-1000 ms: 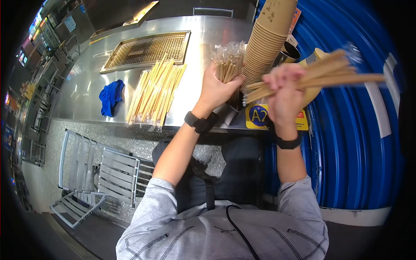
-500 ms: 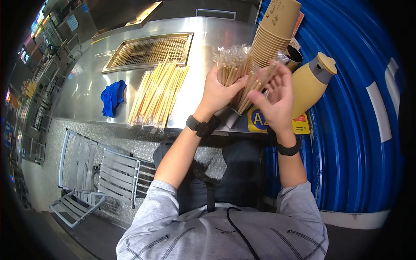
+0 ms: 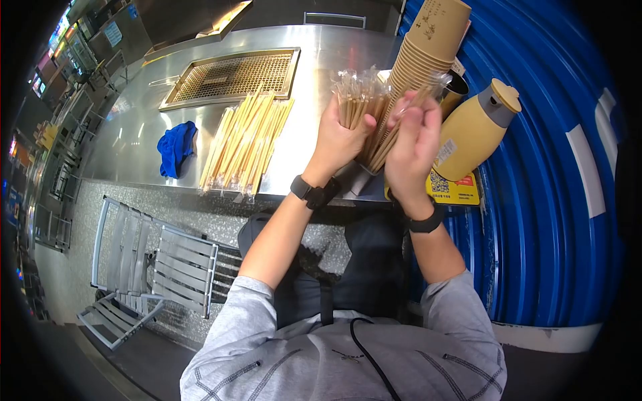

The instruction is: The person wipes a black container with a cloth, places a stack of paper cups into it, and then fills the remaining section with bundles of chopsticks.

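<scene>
Wrapped chopsticks (image 3: 358, 107) stand bunched in my left hand (image 3: 336, 139), fingers and thumb curled round them, by the near edge of the tabletop (image 3: 127, 147), toward its right end. My right hand (image 3: 412, 152) is closed round a slanting bunch (image 3: 384, 155), whose lower ends come down at a dark holder (image 3: 366, 166) between my hands; whether they're inside it, I can't tell. I'd judge the step in hand is seating this bunch beside the other; the next move calls for guiding the ends down without snagging plastic, my left hand steadying its own lot. More lie in a spread pile (image 3: 246, 144) by the near edge, left of my hands, beside a blue cloth (image 3: 177, 148). Stacked paper cups (image 3: 431, 40) rise just beyond my right hand.
</scene>
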The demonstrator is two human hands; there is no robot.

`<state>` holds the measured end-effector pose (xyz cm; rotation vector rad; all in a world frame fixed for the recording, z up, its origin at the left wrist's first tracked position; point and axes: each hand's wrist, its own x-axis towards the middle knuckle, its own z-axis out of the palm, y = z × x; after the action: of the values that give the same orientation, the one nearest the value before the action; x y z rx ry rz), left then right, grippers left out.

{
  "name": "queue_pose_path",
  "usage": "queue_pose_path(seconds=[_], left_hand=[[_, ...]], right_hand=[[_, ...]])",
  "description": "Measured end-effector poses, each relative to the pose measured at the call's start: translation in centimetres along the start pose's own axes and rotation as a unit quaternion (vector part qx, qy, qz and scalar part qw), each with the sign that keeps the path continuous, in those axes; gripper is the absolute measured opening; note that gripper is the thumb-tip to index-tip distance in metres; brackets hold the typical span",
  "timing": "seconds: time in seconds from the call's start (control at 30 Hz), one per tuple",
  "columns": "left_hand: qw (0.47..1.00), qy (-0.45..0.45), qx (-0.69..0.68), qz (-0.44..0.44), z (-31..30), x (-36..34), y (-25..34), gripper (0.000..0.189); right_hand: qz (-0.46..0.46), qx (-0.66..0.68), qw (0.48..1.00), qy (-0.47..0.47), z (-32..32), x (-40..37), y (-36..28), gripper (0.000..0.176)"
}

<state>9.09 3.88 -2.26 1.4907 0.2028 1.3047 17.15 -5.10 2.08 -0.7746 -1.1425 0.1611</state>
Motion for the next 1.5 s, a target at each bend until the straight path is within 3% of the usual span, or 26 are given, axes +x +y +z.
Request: queue_pose_path(seconds=[0.13,0.17,0.27,0.3,0.4,0.47,0.53,0.57,0.67,0.7,0.8,0.93,1.03,1.17,1.2,1.27,1.37,1.47,1.5], left_hand=[[1.0,0.022,0.002,0.01,0.4,-0.1,-0.1,0.078],[1.0,0.022,-0.005,0.012,0.4,-0.2,-0.1,0.079],[1.0,0.002,-0.027,0.012,0.4,-0.2,0.1,0.073],[1.0,0.005,-0.02,0.023,0.4,-0.1,0.0,0.072],[0.999,0.007,-0.024,0.039,0.2,-0.4,-0.3,0.067],[0.997,-0.008,-0.069,0.037,0.1,0.0,-0.2,0.064],[0.997,-0.065,0.008,-0.041,-0.6,-0.6,0.6,0.082],[0.996,-0.076,0.005,-0.037,-0.6,-0.8,0.7,0.081],[0.99,-0.096,-0.025,-0.097,-0.5,-1.6,2.3,0.07],[0.989,-0.106,-0.024,-0.101,-0.8,-1.7,2.8,0.065],[0.985,-0.137,-0.014,-0.103,-1.2,-1.9,4.0,0.058],[0.979,-0.171,0.051,-0.096,-1.8,-2.6,3.3,0.059],[0.977,-0.184,-0.001,-0.108,-1.1,-4.0,4.1,0.066],[0.974,-0.182,0.078,-0.108,0.4,-6.4,3.1,0.073],[0.973,-0.185,0.103,-0.091,0.9,-6.8,3.1,0.074],[0.969,-0.171,0.17,-0.059,1.4,-7.2,3.3,0.076],[0.948,-0.113,0.295,0.033,1.7,-8.0,3.5,0.071],[0.916,-0.164,0.364,0.038,1.0,-7.9,3.0,0.068],[0.924,-0.137,0.355,0.046,1.3,-8.0,3.0,0.064]], right_hand=[[-0.039,0.062,0.997,0.001,-0.2,2.2,-1.4,0.026],[0.003,0.059,0.998,-0.008,-0.5,1.7,-0.9,0.028],[0.02,-0.086,0.995,-0.037,-0.2,-1.0,0.9,0.031],[0.077,-0.017,0.996,-0.05,-1.0,-1.3,1.1,0.033],[0.033,-0.1,0.992,-0.071,-1.5,-2.0,1.0,0.039],[-0.013,-0.14,0.987,-0.078,-1.8,-2.5,1.5,0.078],[-0.006,-0.092,0.992,-0.081,-1.1,-2.8,0.8,0.098],[0.076,-0.068,0.99,-0.102,-1.4,-3.4,1.1,0.118],[0.077,-0.026,0.991,-0.107,-0.7,-3.7,1.0,0.121],[0.038,-0.056,0.992,-0.11,-0.9,-3.5,1.3,0.12],[0.112,-0.043,0.986,-0.113,-1.2,-3.6,2.0,0.104],[0.105,-0.096,0.982,-0.122,-2.0,-3.6,1.9,0.07],[0.097,-0.086,0.986,-0.108,-2.7,-3.1,1.8,0.047],[0.172,-0.003,0.975,-0.14,-5.7,-1.1,4.2,0.047],[0.216,0.034,0.963,-0.157,-6.3,-0.4,4.3,0.054],[0.217,0.11,0.956,-0.161,-6.2,0.0,4.1,0.062],[0.205,-0.096,0.961,-0.161,-7.3,-1.9,3.7,0.071],[0.129,-0.038,0.991,0.014,-4.0,-4.2,1.6,0.075],[0.119,-0.031,0.992,0.02,-3.4,-4.5,1.7,0.077]])
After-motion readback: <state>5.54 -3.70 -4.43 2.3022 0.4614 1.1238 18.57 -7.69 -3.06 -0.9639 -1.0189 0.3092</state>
